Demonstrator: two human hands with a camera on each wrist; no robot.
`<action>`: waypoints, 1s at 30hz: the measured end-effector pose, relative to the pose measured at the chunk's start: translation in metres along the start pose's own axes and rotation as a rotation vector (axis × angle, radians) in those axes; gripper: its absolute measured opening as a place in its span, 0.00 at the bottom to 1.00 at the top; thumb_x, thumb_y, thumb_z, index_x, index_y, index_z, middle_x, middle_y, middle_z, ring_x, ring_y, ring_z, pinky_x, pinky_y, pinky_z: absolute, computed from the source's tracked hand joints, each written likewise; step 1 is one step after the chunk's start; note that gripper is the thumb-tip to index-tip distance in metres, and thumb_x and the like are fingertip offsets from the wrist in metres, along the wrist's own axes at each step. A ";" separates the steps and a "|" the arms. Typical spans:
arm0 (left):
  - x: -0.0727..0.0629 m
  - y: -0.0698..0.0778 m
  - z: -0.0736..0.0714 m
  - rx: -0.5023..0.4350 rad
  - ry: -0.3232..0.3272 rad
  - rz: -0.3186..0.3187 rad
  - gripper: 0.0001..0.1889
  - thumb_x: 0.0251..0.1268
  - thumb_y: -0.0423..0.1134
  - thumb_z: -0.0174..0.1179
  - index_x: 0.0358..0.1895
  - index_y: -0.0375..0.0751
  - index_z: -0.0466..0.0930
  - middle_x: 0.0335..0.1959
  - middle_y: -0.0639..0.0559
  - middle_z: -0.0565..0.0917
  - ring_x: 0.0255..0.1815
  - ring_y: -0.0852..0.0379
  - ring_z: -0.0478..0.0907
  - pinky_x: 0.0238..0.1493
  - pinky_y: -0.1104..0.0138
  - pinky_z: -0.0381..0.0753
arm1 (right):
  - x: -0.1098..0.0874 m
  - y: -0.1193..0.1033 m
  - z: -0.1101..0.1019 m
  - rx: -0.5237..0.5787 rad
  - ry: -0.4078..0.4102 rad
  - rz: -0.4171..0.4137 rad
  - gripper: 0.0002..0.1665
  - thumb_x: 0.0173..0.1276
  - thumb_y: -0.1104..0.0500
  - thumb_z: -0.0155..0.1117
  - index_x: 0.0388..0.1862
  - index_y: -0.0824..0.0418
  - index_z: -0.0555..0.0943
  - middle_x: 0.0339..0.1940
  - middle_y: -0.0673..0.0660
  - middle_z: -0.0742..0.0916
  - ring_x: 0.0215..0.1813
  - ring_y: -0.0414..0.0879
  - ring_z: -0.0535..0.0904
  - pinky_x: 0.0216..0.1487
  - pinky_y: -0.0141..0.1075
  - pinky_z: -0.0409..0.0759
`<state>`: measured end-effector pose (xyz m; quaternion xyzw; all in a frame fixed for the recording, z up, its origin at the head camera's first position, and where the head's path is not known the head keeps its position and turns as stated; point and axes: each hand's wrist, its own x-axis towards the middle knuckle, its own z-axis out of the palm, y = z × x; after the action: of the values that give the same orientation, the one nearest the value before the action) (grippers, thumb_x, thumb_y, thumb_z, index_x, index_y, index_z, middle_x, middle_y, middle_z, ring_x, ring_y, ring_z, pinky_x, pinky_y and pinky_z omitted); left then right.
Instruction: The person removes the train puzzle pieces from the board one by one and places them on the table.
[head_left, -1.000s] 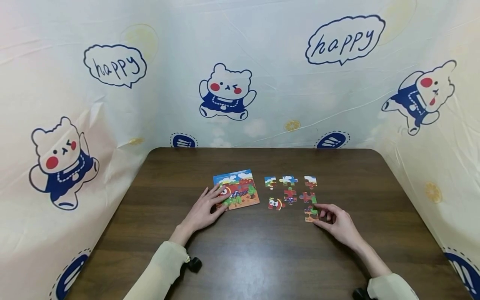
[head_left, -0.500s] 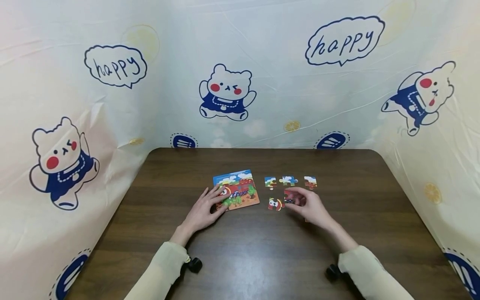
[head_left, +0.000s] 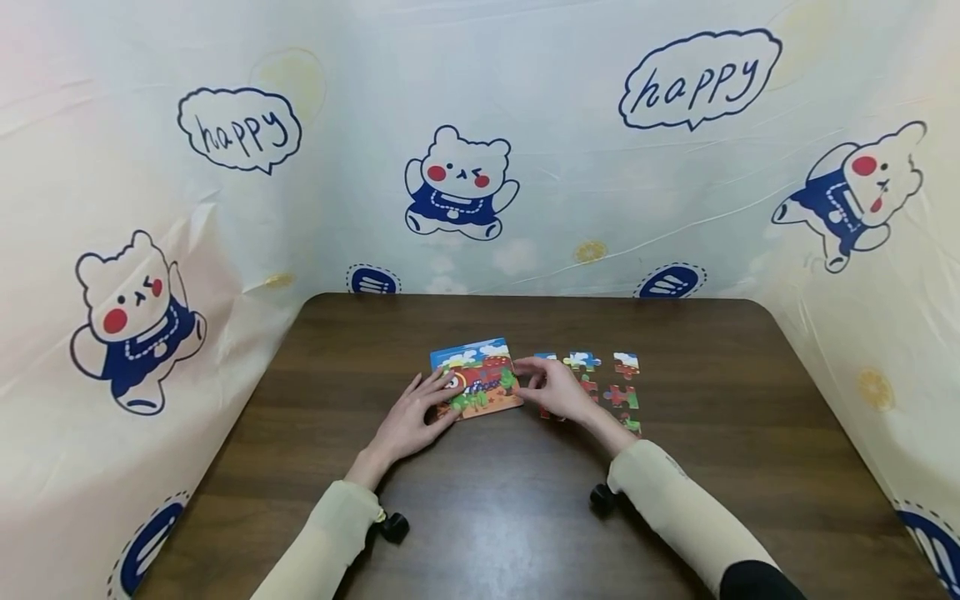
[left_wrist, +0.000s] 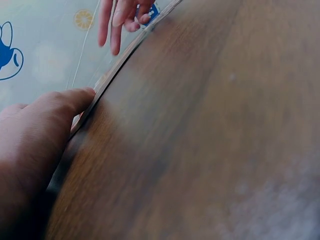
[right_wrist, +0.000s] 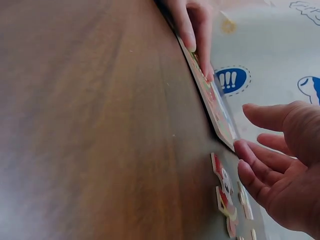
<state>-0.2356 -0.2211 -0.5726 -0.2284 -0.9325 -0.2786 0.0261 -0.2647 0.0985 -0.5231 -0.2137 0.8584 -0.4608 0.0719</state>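
Note:
A square picture puzzle board [head_left: 491,407] with a red train, green plants and blue sky lies left of centre on the table. My left hand [head_left: 405,425] rests on its left part with fingers extended, hiding some of the picture. At the board's right edge is my right hand [head_left: 558,390], its thumb and fingers apart with nothing between them. In the right wrist view a fingertip of the right hand [right_wrist: 285,165] is close to the board's corner; contact is unclear. A puzzle piece with cartoon eyes [right_wrist: 226,182] lies below these fingers.
Right of the board several loose jigsaw pieces lie flat, among them a cloud piece [head_left: 582,361], a corner piece [head_left: 626,364] and a red-green piece [head_left: 622,397]. My right hand and forearm partly cover others. A patterned curtain [head_left: 465,267] stands behind the brown table [head_left: 480,517].
My right hand has moved left from the rightmost pieces, over the middle ones, to the board's right edge. The left hand stays on the board. The head view has shifted slightly.

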 end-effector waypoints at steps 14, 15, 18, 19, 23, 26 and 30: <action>0.001 0.003 -0.002 0.015 0.005 0.001 0.26 0.79 0.56 0.67 0.74 0.53 0.84 0.85 0.48 0.73 0.91 0.46 0.62 0.92 0.39 0.52 | 0.017 -0.001 0.015 0.034 -0.041 0.038 0.25 0.75 0.63 0.76 0.68 0.68 0.85 0.60 0.65 0.92 0.37 0.42 0.78 0.35 0.29 0.73; 0.000 0.003 -0.001 0.019 0.003 -0.002 0.26 0.80 0.56 0.67 0.74 0.54 0.84 0.85 0.49 0.73 0.91 0.46 0.62 0.92 0.40 0.52 | 0.017 -0.002 0.016 0.039 -0.044 0.042 0.25 0.74 0.64 0.76 0.68 0.68 0.85 0.59 0.65 0.92 0.37 0.42 0.77 0.35 0.29 0.73; 0.001 0.003 -0.001 0.033 -0.007 -0.011 0.26 0.80 0.57 0.66 0.74 0.56 0.84 0.85 0.50 0.73 0.91 0.47 0.61 0.92 0.41 0.51 | 0.017 -0.004 0.022 0.045 -0.047 0.044 0.27 0.73 0.64 0.77 0.69 0.68 0.84 0.56 0.64 0.93 0.36 0.42 0.77 0.34 0.29 0.72; 0.001 0.003 -0.001 0.037 -0.009 -0.012 0.26 0.80 0.58 0.65 0.74 0.56 0.84 0.85 0.50 0.72 0.92 0.48 0.60 0.92 0.41 0.51 | 0.018 -0.005 0.025 0.042 -0.047 0.050 0.27 0.73 0.63 0.77 0.69 0.68 0.84 0.55 0.63 0.93 0.35 0.42 0.77 0.34 0.29 0.72; 0.001 0.003 -0.002 0.040 -0.015 -0.016 0.25 0.81 0.57 0.65 0.74 0.56 0.84 0.85 0.50 0.72 0.92 0.48 0.60 0.93 0.41 0.50 | 0.018 -0.007 0.033 -0.001 -0.035 0.056 0.30 0.72 0.61 0.80 0.70 0.67 0.84 0.51 0.60 0.91 0.34 0.41 0.76 0.34 0.29 0.72; 0.000 0.003 -0.002 0.042 -0.011 -0.013 0.25 0.81 0.57 0.65 0.75 0.56 0.84 0.85 0.50 0.73 0.92 0.48 0.60 0.93 0.41 0.51 | 0.018 -0.010 0.038 -0.036 -0.014 0.045 0.31 0.69 0.61 0.82 0.69 0.67 0.85 0.48 0.59 0.90 0.34 0.42 0.75 0.36 0.30 0.72; 0.000 0.004 -0.002 0.044 -0.011 -0.014 0.26 0.81 0.58 0.64 0.75 0.56 0.84 0.85 0.50 0.73 0.92 0.48 0.60 0.93 0.41 0.51 | 0.017 -0.012 0.042 -0.080 0.006 0.045 0.33 0.68 0.61 0.83 0.70 0.67 0.85 0.46 0.58 0.88 0.36 0.42 0.75 0.38 0.31 0.72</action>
<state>-0.2344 -0.2192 -0.5694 -0.2226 -0.9401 -0.2570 0.0242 -0.2630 0.0538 -0.5356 -0.1959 0.8808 -0.4252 0.0710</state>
